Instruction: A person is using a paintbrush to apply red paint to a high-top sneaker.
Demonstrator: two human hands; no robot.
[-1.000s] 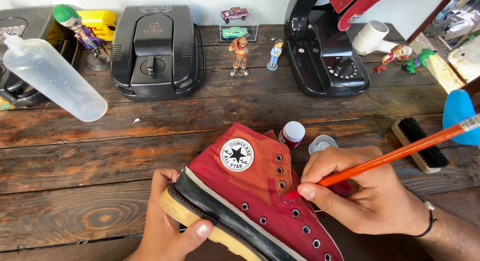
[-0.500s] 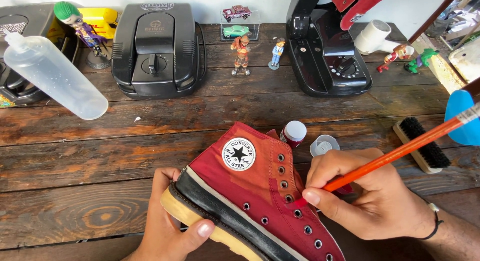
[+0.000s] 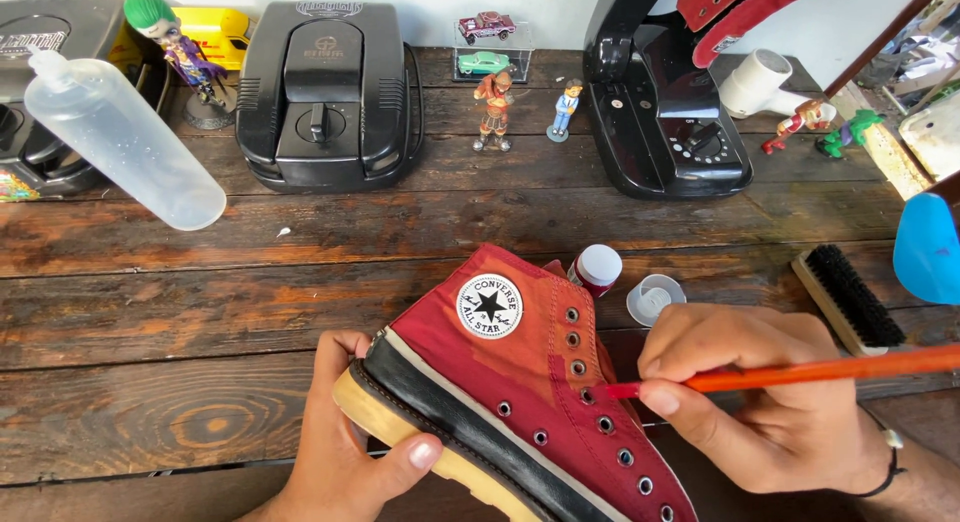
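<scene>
A dark red high-top canvas shoe (image 3: 520, 372) with a round white star patch, black rand and yellowed sole lies on its side on the wooden table. My left hand (image 3: 345, 437) grips its heel and sole from below. My right hand (image 3: 770, 402) holds an orange-handled brush (image 3: 800, 372), whose tip touches the canvas by the eyelets. Just behind the shoe stand a small open bottle with a dark red top (image 3: 597, 269) and its white cap (image 3: 655, 299).
A clear squeeze bottle (image 3: 120, 137) lies at the left. Two black machines (image 3: 325, 92) (image 3: 670, 112) stand at the back with small figurines (image 3: 493, 107) and toy cars. A black-bristled wooden brush (image 3: 850, 297) lies at the right, near a blue object (image 3: 928, 247).
My right hand and the brush have shifted slightly, with the tip moving a little along the eyelet row. The shoe and my left hand stay in place.
</scene>
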